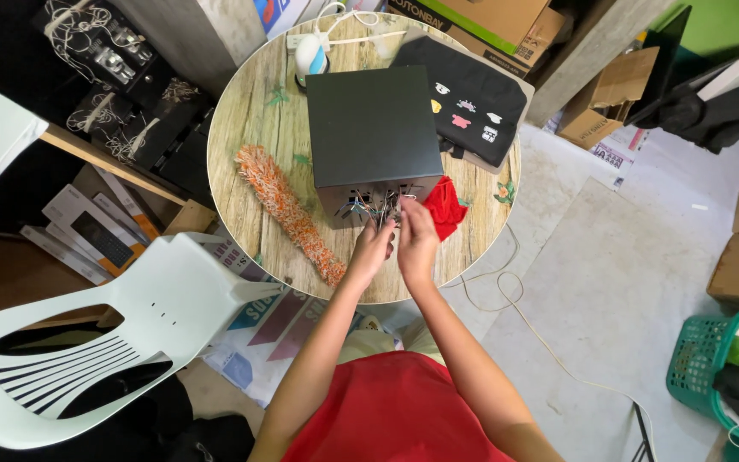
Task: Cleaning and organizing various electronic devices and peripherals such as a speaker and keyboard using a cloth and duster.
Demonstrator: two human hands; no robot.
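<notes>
Cluttered with cartons, a green laundry basket and a white plastic chair, a workroom surrounds the round wood-grain counter where a person in red works on a black metal box. At the box's near face, a bundle of thin wires fans out, and both hands meet on it. The left hand has its fingers curled shut around the strands; the right hand pinches the same bundle from the other side, its fingers closed on wire ends. Judging by the tangle, a hard tug could pull a lead loose or drag the box toward the counter's edge, and the bare ends could prick a fingertip. Just right of the box lies a red cloth; left of it, an orange-and-white fuzzy roller; behind it to the right, a black printed garment; behind it to the left, a white device.
</notes>
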